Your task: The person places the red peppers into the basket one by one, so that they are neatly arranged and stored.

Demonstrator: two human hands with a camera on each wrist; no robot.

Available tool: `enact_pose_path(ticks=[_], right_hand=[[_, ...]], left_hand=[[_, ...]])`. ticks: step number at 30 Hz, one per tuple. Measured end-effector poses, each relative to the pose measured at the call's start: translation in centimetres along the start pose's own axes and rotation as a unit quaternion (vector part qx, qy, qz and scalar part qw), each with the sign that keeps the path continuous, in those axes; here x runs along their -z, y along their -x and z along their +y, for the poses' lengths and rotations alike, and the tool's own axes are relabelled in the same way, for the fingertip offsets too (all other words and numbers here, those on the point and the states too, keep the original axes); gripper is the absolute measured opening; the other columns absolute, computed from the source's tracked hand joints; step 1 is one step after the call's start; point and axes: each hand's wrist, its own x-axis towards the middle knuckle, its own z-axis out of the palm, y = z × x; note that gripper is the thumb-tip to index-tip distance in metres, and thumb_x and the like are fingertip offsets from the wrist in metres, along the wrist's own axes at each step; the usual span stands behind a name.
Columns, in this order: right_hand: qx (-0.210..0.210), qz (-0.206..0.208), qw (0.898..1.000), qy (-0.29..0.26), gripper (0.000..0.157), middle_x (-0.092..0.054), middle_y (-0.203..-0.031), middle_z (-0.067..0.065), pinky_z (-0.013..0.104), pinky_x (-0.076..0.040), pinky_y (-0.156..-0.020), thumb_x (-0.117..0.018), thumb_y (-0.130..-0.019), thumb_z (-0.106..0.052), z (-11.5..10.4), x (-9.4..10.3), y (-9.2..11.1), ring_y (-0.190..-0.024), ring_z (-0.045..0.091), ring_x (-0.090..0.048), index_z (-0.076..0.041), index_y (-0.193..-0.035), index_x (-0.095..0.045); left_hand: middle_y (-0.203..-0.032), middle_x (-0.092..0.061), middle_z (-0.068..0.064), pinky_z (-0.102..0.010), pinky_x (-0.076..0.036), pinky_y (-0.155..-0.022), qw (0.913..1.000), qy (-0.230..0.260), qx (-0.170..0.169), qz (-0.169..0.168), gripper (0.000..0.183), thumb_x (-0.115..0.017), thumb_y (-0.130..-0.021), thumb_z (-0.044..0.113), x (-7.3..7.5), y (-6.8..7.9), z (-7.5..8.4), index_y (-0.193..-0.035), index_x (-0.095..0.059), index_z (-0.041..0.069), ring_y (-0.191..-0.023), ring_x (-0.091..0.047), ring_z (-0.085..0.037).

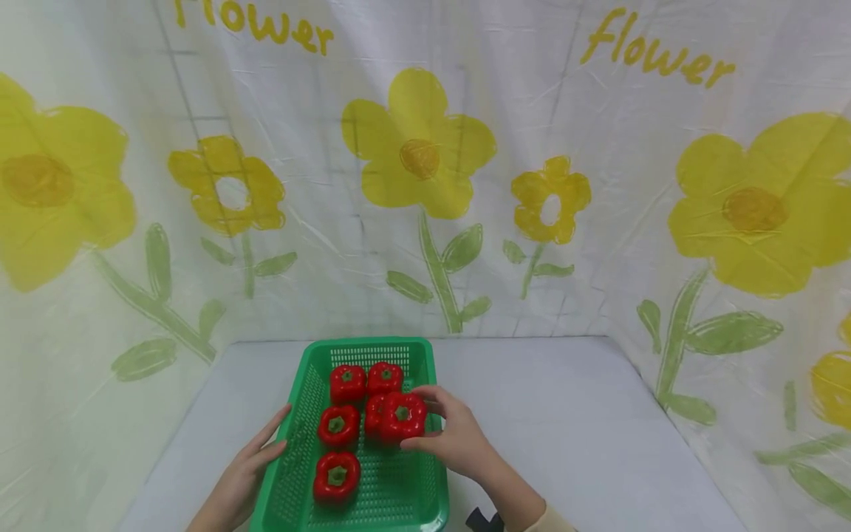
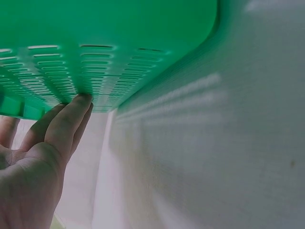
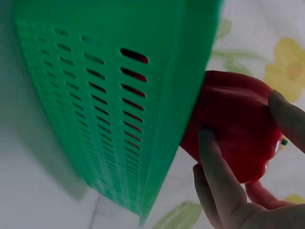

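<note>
A red bell pepper (image 1: 402,416) with a green stem is in my right hand (image 1: 459,432), which grips it between thumb and fingers at the right side of the green basket (image 1: 442,473). In the right wrist view the held bell pepper (image 3: 238,124) shows above the basket's rim. My left hand (image 1: 242,473) touches the basket's left side with fairly straight fingers; in the left wrist view its fingertips (image 2: 78,102) rest against the slotted wall. Several more red bell peppers (image 1: 337,476) sit in the basket, one partly hidden behind the held one.
The basket stands on a white table (image 1: 545,414). Behind and beside the table hangs a pale curtain (image 1: 319,222) printed with yellow flowers. A small black object (image 1: 484,520) shows near the right forearm at the bottom edge.
</note>
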Motion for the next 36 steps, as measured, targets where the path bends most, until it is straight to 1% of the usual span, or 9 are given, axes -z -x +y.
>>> enact_pose_path(ticks=[4,8,10,15,18,23,27,31,36], right_hand=[[-0.013,-0.014,0.999,0.026,0.067,-0.058,-0.136,0.004,0.034,-0.063,-0.079,-0.088,-0.079,-0.022,0.1,-0.9,0.0,-0.125,0.033,-0.056,-0.021,-0.136,-0.054],[-0.020,-0.035,0.996,0.082,0.075,-0.058,-0.136,0.003,0.040,-0.061,-0.085,-0.088,-0.077,-0.023,0.1,-1.7,0.1,-0.125,0.031,-0.056,-0.016,-0.140,-0.049],[-0.025,-0.049,0.992,0.115,0.076,-0.058,-0.135,0.003,0.042,-0.060,-0.089,-0.089,-0.076,-0.025,0.0,-2.1,0.3,-0.124,0.029,-0.056,-0.017,-0.141,-0.050],[-0.052,-0.068,0.981,0.172,0.071,-0.060,-0.130,-0.001,0.043,-0.060,-0.089,-0.091,-0.074,-0.030,0.2,-2.9,0.9,-0.119,0.022,-0.056,-0.017,-0.135,-0.056],[-0.066,-0.068,0.978,0.187,0.070,-0.061,-0.123,-0.002,0.043,-0.061,-0.084,-0.093,-0.071,-0.027,0.5,-3.4,1.0,-0.113,0.021,-0.058,-0.015,-0.130,-0.058],[-0.069,-0.074,0.971,0.216,0.067,-0.062,-0.113,-0.003,0.039,-0.062,-0.078,-0.095,-0.067,-0.023,1.1,-4.4,0.4,-0.103,0.017,-0.060,-0.015,-0.124,-0.059],[-0.077,-0.071,0.964,0.245,0.069,-0.062,-0.107,-0.003,0.039,-0.062,-0.078,-0.096,-0.063,-0.022,1.3,-5.2,0.0,-0.098,0.015,-0.060,-0.016,-0.121,-0.059],[-0.083,-0.070,0.957,0.268,0.070,-0.061,-0.104,-0.001,0.037,-0.061,-0.077,-0.097,-0.062,-0.021,1.2,-5.8,-0.2,-0.093,0.015,-0.060,-0.013,-0.121,-0.058],[-0.083,-0.072,0.956,0.273,0.070,-0.060,-0.104,0.001,0.034,-0.060,-0.076,-0.096,-0.063,-0.019,0.7,-6.1,-0.1,-0.092,0.016,-0.060,-0.012,-0.121,-0.057]], left_hand=[[-0.138,-0.056,0.024,-0.048,-0.052,-0.102,1.0000,-0.001,0.002,0.003,0.063,-0.031,-0.113,0.025,0.0,0.1,0.0,-0.162,0.008,0.029,-0.128,-0.059,-0.020],[-0.139,-0.056,0.023,-0.045,-0.053,-0.102,1.0000,-0.002,-0.004,0.004,0.063,-0.031,-0.113,0.024,0.0,0.3,0.1,-0.162,0.008,0.028,-0.128,-0.059,-0.018],[-0.140,-0.056,0.022,-0.043,-0.053,-0.102,1.0000,0.001,-0.009,0.004,0.062,-0.030,-0.113,0.023,0.0,0.3,0.1,-0.162,0.007,0.027,-0.128,-0.059,-0.018],[-0.143,-0.056,0.019,-0.042,-0.051,-0.105,0.9994,0.025,-0.013,-0.021,0.061,-0.028,-0.113,0.021,0.0,-0.1,-0.2,-0.162,0.008,0.027,-0.131,-0.057,-0.020],[-0.144,-0.055,0.016,-0.044,-0.050,-0.106,0.9993,0.023,-0.010,-0.029,0.061,-0.028,-0.113,0.021,-0.1,-0.4,-0.3,-0.162,0.008,0.026,-0.131,-0.057,-0.022],[-0.145,-0.054,0.016,-0.048,-0.050,-0.104,1.0000,-0.002,-0.002,-0.004,0.061,-0.030,-0.113,0.024,-0.1,-0.5,-0.2,-0.162,0.007,0.026,-0.130,-0.058,-0.023],[-0.144,-0.053,0.019,-0.049,-0.050,-0.104,0.9997,-0.019,0.007,0.016,0.062,-0.031,-0.113,0.027,-0.1,-0.4,0.0,-0.163,0.006,0.027,-0.130,-0.058,-0.022],[-0.144,-0.052,0.017,-0.052,-0.050,-0.104,0.9993,-0.025,0.014,0.025,0.063,-0.032,-0.112,0.029,-0.1,-0.2,0.1,-0.163,0.005,0.029,-0.130,-0.058,-0.024],[-0.144,-0.052,0.016,-0.053,-0.049,-0.104,0.9992,-0.026,0.012,0.026,0.063,-0.032,-0.112,0.028,-0.1,-0.1,0.1,-0.163,0.005,0.029,-0.130,-0.058,-0.024]])
